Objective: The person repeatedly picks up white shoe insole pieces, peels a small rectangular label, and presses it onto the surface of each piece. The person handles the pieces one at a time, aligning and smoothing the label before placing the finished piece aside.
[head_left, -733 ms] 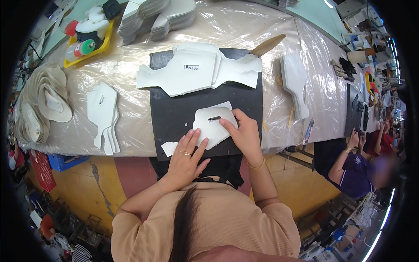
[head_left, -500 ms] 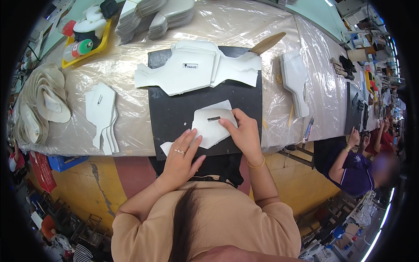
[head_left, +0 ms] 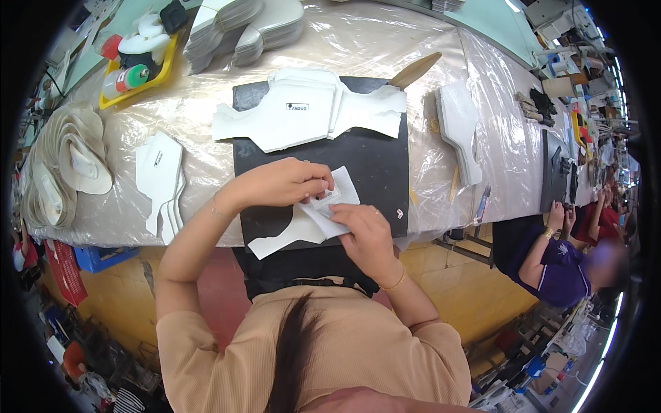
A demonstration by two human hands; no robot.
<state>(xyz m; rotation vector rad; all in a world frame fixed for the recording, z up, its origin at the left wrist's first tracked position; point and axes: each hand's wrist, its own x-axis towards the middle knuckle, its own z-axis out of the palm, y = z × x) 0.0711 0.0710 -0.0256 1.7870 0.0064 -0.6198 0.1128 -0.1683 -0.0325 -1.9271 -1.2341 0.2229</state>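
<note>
A white cut-out piece [head_left: 292,233] with a narrow tail lies on the black mat [head_left: 382,165] close to my body. A smaller white flap [head_left: 345,187] with a dark printed mark stands partly raised over it. My right hand [head_left: 367,234] pinches the flap's near edge between thumb and fingers. From the left, my left hand [head_left: 295,182] reaches across the mat, its fingers curled down on the printed mark. Whether anything is between those fingertips is hidden. Beyond my hands, a fanned stack of white cut-out pieces [head_left: 296,120] covers the mat's far part.
More white pieces lie left [head_left: 158,172] and right [head_left: 458,124] of the mat. A wooden stick [head_left: 415,71] rests at its far corner. Curved beige pieces [head_left: 86,155], a yellow tray [head_left: 141,88] with bottles and bundled stacks [head_left: 265,31] stand farther off. A co-worker [head_left: 551,265] sits at right.
My left hand has moved from the piece's near left edge up to its printed mark, fingers now curled. My right hand has shifted toward me, and the flap is now raised. A small red-and-white bit shows at the mat's right.
</note>
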